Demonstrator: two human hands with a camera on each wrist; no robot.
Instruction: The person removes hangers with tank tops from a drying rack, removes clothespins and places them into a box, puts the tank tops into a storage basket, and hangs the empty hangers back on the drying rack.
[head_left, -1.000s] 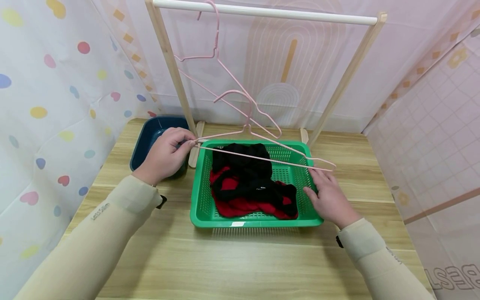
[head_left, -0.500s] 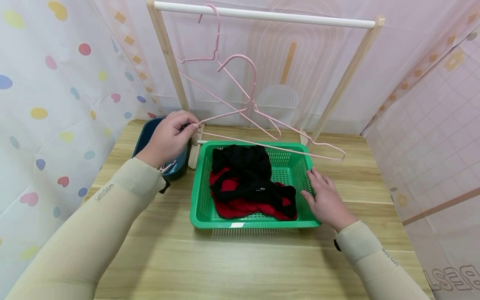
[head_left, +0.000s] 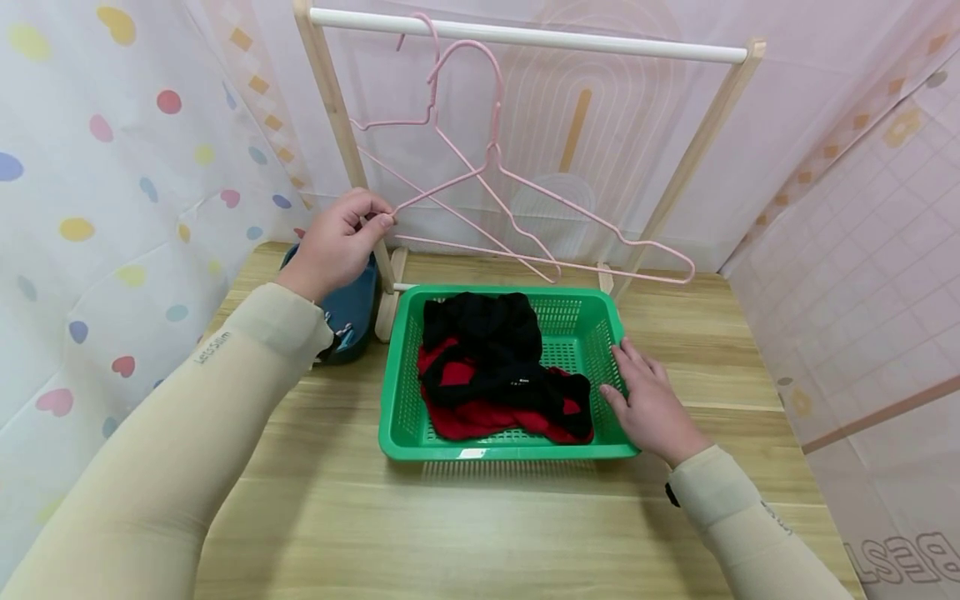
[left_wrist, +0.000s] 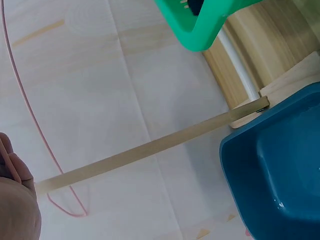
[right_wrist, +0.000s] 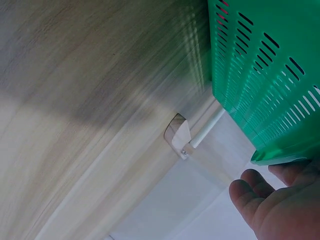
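Note:
My left hand (head_left: 339, 239) pinches the left end of a pink wire clothes hanger (head_left: 558, 198) between thumb and fingers. The hanger is held up in front of the rack, its hook a little below the white rail. A second pink hanger (head_left: 431, 75) hangs from that rail at the left. My right hand (head_left: 651, 402) rests at the right rim of a green plastic basket (head_left: 510, 452), its fingers extended; the right wrist view shows the fingertips (right_wrist: 244, 192) right at the rim. Black and red clothing (head_left: 495, 367) lies bunched in the basket.
A wooden rack with a white rail (head_left: 540, 35) stands behind the basket on the wooden table (head_left: 450, 533). To the left is a dark blue bin (head_left: 352, 308) with small items in it, partly hidden by my left arm. Patterned curtains (head_left: 112, 208) surround the table.
My left hand has raised the hanger from over the basket up toward the rail, its hook ending just below it. The right hand stays at the basket's rim.

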